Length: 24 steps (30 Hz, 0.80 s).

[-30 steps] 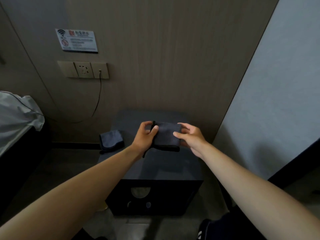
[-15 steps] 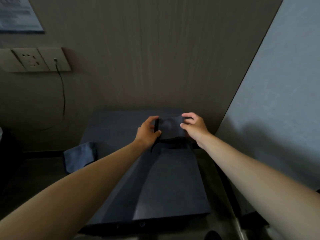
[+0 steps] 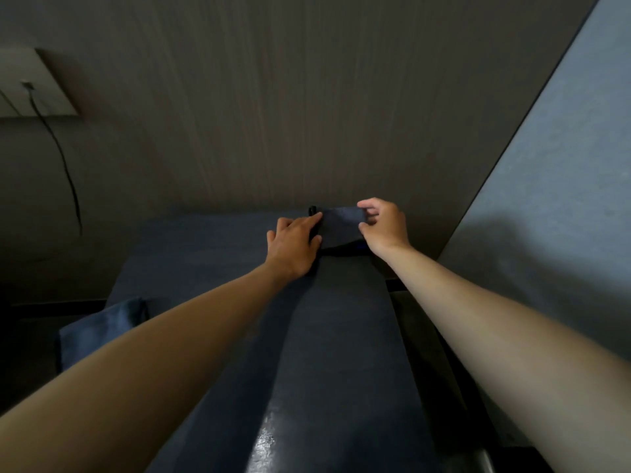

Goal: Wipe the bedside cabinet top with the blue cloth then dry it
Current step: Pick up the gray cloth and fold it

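A folded dark blue cloth [image 3: 341,225] lies at the far right corner of the dark bedside cabinet top [image 3: 327,336], close to the wood wall. My left hand [image 3: 295,245] grips its left edge, thumb on top. My right hand [image 3: 384,227] pinches its right edge between thumb and fingers. A small black loop sticks up at the cloth's far left corner. A second blue cloth [image 3: 99,331] hangs over the cabinet's left edge, partly hidden behind my left forearm.
A wood-panel wall [image 3: 307,97] rises right behind the cabinet. A pale wall [image 3: 563,199] closes in on the right. A socket plate [image 3: 30,87] with a black cable plugged in sits on the wall at far left.
Both hands carried the folded cloth away from me to the cabinet's back right corner. The camera moved in closer and lower over the cabinet top.
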Available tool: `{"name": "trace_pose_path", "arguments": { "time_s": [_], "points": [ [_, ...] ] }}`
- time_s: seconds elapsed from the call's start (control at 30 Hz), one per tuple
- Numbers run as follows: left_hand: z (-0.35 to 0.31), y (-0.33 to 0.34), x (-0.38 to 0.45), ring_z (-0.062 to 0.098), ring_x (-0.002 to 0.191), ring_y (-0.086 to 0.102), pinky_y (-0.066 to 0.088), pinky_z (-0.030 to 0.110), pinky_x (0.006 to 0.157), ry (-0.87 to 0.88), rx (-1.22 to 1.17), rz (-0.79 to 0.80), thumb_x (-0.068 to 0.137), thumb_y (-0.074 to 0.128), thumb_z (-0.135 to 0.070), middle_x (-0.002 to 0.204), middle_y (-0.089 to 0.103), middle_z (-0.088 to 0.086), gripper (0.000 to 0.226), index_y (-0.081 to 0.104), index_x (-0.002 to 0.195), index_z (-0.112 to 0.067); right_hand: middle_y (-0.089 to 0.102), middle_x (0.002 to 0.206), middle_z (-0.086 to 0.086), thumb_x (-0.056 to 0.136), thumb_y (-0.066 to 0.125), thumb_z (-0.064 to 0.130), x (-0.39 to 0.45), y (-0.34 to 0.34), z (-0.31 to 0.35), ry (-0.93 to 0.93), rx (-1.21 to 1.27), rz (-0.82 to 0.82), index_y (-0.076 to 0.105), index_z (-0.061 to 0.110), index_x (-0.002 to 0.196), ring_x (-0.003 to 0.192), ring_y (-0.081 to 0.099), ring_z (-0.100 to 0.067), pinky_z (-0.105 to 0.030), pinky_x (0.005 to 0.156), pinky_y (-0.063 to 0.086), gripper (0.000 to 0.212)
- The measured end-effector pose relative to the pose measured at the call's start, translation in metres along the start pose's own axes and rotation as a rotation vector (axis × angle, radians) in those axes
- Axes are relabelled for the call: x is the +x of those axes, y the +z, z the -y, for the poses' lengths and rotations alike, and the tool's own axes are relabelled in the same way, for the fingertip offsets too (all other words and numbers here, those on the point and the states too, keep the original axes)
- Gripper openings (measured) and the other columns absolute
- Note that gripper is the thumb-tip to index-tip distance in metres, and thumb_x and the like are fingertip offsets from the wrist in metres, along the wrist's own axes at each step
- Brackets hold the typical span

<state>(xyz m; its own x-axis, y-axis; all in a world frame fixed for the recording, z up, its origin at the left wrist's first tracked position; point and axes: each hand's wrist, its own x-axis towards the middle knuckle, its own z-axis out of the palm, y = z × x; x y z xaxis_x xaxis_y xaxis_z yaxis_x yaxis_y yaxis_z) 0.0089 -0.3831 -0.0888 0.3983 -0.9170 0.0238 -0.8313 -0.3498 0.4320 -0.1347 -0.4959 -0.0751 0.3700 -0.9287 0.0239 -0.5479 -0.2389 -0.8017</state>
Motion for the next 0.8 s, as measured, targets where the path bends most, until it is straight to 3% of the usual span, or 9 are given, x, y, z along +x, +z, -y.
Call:
{"name": "trace_pose_path", "arguments": {
  "time_s": [0.1,0.23,0.4,0.57,0.8],
  "points": [
    [0.0,0.011,0.003,0.027,0.141,0.021,0.025,0.048,0.106,0.007,0.117,0.022,0.106,0.032,-0.04,0.161,0.026,-0.003,0.05,0.026,0.155,-0.033,0.06,0.135,-0.004,0.092,0.063,0.002,0.007,0.007,-0.005,-0.009,-0.102,-0.017,0.06,0.016,0.133,0.126,0.056,-0.021,-0.034,0.103,0.049,0.043],
    [-0.002,0.011,0.005,0.031,0.146,0.011,0.022,0.052,0.111,-0.016,0.147,0.045,0.106,0.028,-0.043,0.166,0.009,0.003,0.051,0.024,0.155,-0.034,0.055,0.139,-0.003,0.095,0.062,0.013,0.011,0.008,-0.004,-0.02,-0.274,-0.026,0.058,0.022,0.135,0.129,0.053,-0.024,-0.04,0.104,0.047,0.041],
    [-0.004,-0.006,-0.007,0.028,0.142,0.023,0.026,0.049,0.107,0.002,0.092,-0.026,0.105,0.032,-0.041,0.162,0.025,-0.001,0.053,0.026,0.155,-0.027,0.053,0.135,-0.005,0.097,0.058,0.025,-0.005,0.003,0.018,-0.137,-0.402,-0.07,0.054,0.022,0.133,0.128,0.047,-0.027,-0.044,0.104,0.041,0.036],
    [-0.008,-0.041,-0.033,0.03,0.138,0.029,0.028,0.048,0.106,-0.02,0.082,-0.026,0.105,0.033,-0.04,0.158,0.034,-0.001,0.055,0.023,0.156,-0.023,0.056,0.134,-0.003,0.095,0.058,0.026,-0.036,0.005,0.063,-0.162,-0.397,0.047,0.048,0.024,0.132,0.129,0.047,-0.025,-0.043,0.104,0.036,0.038],
    [0.007,-0.092,-0.095,0.03,0.141,0.028,0.026,0.05,0.109,-0.049,0.108,-0.023,0.104,0.034,-0.041,0.157,0.035,0.003,0.056,0.025,0.156,-0.02,0.06,0.125,-0.001,0.093,0.06,0.022,-0.101,0.028,0.128,-0.193,-0.334,0.162,0.049,0.026,0.126,0.118,0.055,-0.023,-0.043,0.102,0.041,0.035]
  ]
}}
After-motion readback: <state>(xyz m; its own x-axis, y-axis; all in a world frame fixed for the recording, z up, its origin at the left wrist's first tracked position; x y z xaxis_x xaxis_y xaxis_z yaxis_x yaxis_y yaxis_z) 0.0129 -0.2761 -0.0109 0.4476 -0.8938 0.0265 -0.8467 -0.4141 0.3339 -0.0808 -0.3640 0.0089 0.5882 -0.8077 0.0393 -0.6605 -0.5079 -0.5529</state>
